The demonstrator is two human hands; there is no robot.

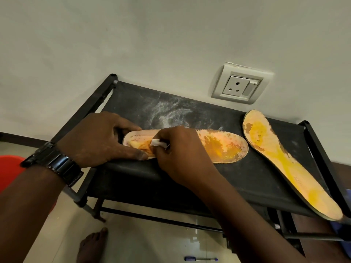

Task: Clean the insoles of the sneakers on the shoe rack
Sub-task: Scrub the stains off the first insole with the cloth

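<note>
A: Where do we log the insoles?
B: Both flat on the shoe rack [191,179] top shelf, first insole [224,147] left-centre, second insole [281,160] apart at right.
A: Hands?
B: We see left hand [98,137] gripping first insole's end, right hand [178,149] pinching a white wipe [156,143] onto it.

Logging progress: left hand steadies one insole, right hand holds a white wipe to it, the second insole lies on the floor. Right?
No: the head view shows the second insole on the shoe rack, at its right end, not the floor. The left hand does steady the first insole, and the right hand holds the white wipe to it.
</note>
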